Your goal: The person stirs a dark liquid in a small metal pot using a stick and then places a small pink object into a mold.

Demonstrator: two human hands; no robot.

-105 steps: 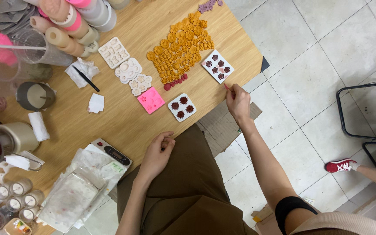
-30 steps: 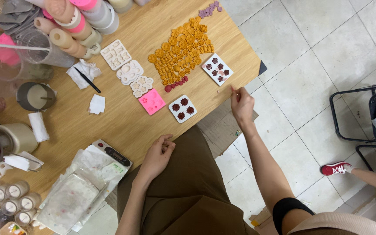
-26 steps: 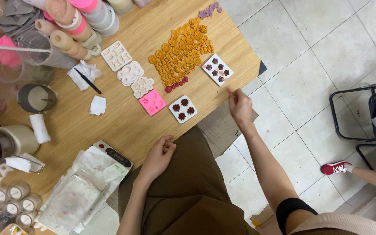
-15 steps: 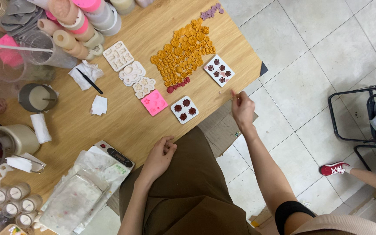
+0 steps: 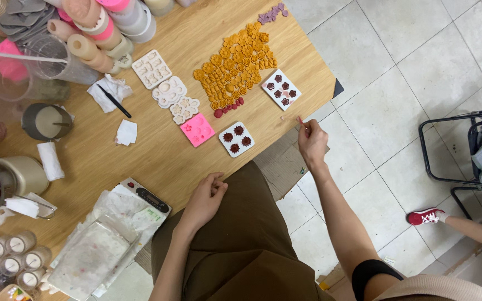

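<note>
Wooden table (image 5: 157,150) edge — right hand (image 5: 312,142) drawn back, grip pinched, contents unclear, left hand (image 5: 205,198) unmoved, loosely curled

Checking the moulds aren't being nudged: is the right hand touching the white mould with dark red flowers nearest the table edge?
Apart. The head view shows bare wood between the right hand and the white mould.

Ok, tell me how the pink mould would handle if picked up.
The pink mould looks thin and flat, so probably light. It resembles the soft moulds beside it, so it would likely flex rather than stay stiff. Lying flat on the table, it should slide when pushed, not roll or tip.
</note>
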